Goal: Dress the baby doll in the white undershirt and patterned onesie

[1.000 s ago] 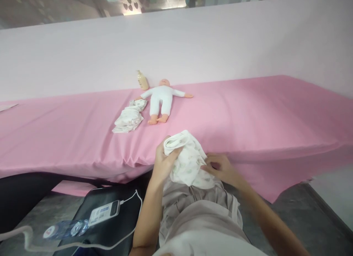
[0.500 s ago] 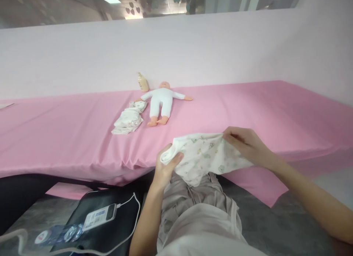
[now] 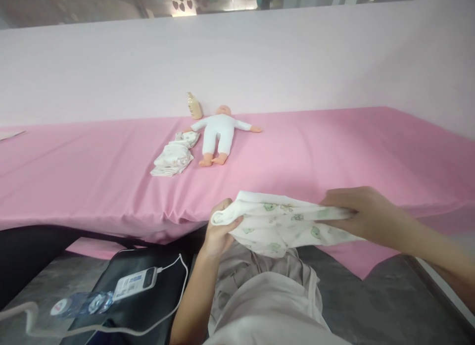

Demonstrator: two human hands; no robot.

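A white baby garment (image 3: 274, 223) with a small green animal print is stretched between my two hands, above my lap at the table's front edge. My left hand (image 3: 218, 233) grips its rolled or folded left end, thumb in front. At the other end, my right hand (image 3: 356, 214) has its fingers closed on the cloth, partly covered by it. Farther back on the pink cloth (image 3: 297, 157), a baby doll (image 3: 218, 132) in a white suit lies on its back with arms spread. Beside it sits a stack of folded white clothes (image 3: 173, 158).
A pump bottle (image 3: 194, 106) of pale yellow liquid stands against the white wall (image 3: 297, 63). Lower left, a black chair (image 3: 156, 305) holds a white power bank (image 3: 135, 284) with a cable and a plastic bottle (image 3: 81, 304). A paper (image 3: 9, 135) lies at far left.
My right hand has moved right and slightly down, drawing the garment out wider and flatter. My left hand still holds its end. The view has tilted slightly downward.
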